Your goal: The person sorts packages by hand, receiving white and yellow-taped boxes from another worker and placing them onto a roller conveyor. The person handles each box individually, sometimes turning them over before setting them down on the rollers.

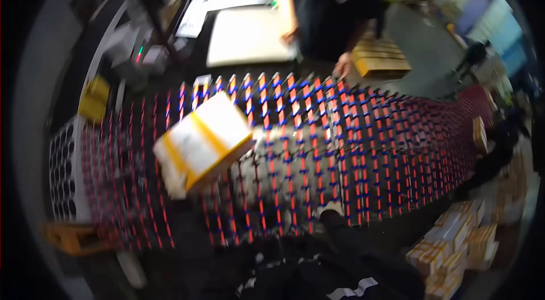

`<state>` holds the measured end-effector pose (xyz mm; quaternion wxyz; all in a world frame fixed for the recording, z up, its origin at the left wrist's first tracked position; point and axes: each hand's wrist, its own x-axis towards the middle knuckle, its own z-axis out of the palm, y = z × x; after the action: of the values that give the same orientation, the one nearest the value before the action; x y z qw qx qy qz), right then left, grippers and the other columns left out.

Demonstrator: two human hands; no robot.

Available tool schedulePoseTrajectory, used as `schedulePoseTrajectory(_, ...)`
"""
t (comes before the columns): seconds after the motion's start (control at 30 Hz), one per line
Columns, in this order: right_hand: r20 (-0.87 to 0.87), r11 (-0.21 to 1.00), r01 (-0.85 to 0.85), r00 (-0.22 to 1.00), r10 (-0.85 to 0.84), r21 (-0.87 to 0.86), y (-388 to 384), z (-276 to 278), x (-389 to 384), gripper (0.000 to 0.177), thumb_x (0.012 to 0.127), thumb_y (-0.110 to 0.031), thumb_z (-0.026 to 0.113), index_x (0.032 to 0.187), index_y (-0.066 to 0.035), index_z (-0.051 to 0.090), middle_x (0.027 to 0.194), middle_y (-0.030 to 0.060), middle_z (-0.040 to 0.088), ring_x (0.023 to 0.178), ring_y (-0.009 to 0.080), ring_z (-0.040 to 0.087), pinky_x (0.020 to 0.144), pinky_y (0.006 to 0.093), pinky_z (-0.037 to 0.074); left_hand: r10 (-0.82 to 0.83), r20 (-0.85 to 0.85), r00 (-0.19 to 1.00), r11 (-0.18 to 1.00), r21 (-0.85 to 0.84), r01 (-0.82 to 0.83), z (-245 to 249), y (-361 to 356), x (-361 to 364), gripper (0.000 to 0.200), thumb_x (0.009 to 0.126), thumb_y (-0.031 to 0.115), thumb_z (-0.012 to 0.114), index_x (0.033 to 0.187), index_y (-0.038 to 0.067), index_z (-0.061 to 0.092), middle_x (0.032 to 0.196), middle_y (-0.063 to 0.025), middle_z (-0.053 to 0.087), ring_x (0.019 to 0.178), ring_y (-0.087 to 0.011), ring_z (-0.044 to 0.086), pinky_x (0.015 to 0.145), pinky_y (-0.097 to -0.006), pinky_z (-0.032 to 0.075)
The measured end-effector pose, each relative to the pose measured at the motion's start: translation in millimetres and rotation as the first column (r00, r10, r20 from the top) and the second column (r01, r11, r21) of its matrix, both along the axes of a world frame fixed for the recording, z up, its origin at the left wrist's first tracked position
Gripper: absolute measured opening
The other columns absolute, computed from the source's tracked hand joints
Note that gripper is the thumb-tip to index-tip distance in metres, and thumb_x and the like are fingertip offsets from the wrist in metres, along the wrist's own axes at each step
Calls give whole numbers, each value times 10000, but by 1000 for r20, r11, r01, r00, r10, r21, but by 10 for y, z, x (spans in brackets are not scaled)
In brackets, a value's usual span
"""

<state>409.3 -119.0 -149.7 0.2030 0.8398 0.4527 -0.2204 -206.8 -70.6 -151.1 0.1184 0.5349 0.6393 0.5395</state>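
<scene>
A white cardboard box with yellow tape (201, 141) lies tilted and blurred on the left part of a roller conveyor (369, 146) with red and blue rollers. My right hand (330, 208) comes out of a dark sleeve at the bottom and rests at the conveyor's near edge, well to the right of the box. It is small and blurred, so its grip is unclear. My left hand is out of sight.
A person in dark clothes (335, 4) stands across the conveyor, one hand (342, 67) near its far edge. Behind are a white worktop (250, 36) and a yellow pallet (380, 58). Several stacked boxes (460, 243) sit at the lower right. A small box (479, 132) lies far right.
</scene>
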Motion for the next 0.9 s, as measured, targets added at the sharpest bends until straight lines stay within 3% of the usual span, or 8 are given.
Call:
schedulePoseTrajectory(0.07,45,998,-57,997,58,-20,-43,-561,158,779,810,-622,667,1358,-70,633,1441,234,569,1322,394,558,1079,476,488,98,-300,949,995,49,-87,-387,262,147,786,915,434,714,1530,31,436,1547,-181,468,1455,-366,387,1247,-446,248)
schedulePoseTrajectory(0.13,-34,990,-125,991,127,71,-94,-364,128,750,820,-610,663,1303,-36,654,1332,267,614,1241,415,586,1032,483,500,-40,-94,995,999,-9,40,288,519,893,892,791,252,807,1550,12,404,1599,-196,389,1488,-366,345,1248,-423,248)
schedulePoseTrajectory(0.17,-162,997,-35,986,46,69,-69,-69,54,730,816,-600,671,1280,-36,664,1315,280,605,1219,418,592,1030,497,496,-139,327,935,990,65,124,290,709,1254,932,718,135,819,1544,-1,408,1599,-244,363,1486,-364,350,1241,-410,260)
schedulePoseTrajectory(0.23,-131,999,-35,991,40,39,-92,-146,94,697,818,-587,673,1288,-73,670,1345,286,582,1241,426,578,1050,497,484,-90,221,971,980,-156,126,669,840,1897,952,684,67,816,1536,-31,401,1604,-252,344,1503,-343,335,1234,-388,270)
schedulePoseTrajectory(0.43,-215,960,-18,973,81,281,-331,-74,242,535,839,-503,680,1217,-125,706,1337,191,586,1212,405,601,1007,529,504,-258,640,724,942,2,334,686,1275,3349,929,730,0,793,1558,10,370,1624,-267,297,1531,-326,302,1222,-367,295)
schedulePoseTrajectory(0.57,-202,953,-13,976,78,302,-405,-63,271,506,834,-477,710,1220,-150,713,1430,175,531,1295,363,544,1043,504,490,-280,337,899,911,-203,359,666,1439,3761,1004,724,-72,789,1579,-36,265,1634,-250,297,1520,-315,333,1225,-345,292)
schedulePoseTrajectory(0.7,-218,960,20,975,43,279,-364,-21,203,518,834,-471,707,1235,-143,710,1466,190,512,1295,371,541,1045,505,489,-303,631,714,910,-30,414,859,1458,4030,1002,709,-163,749,1566,-54,242,1590,-247,378,1513,-305,348,1246,-361,254)
schedulePoseTrajectory(0.9,-183,936,-15,979,84,351,-399,-110,243,503,836,-460,702,1230,-147,705,1399,192,549,1250,378,563,1009,493,503,-305,583,753,904,-71,421,865,1459,4037,1042,708,-207,701,1581,-64,151,1590,-251,379,1524,-304,327,1259,-370,224)
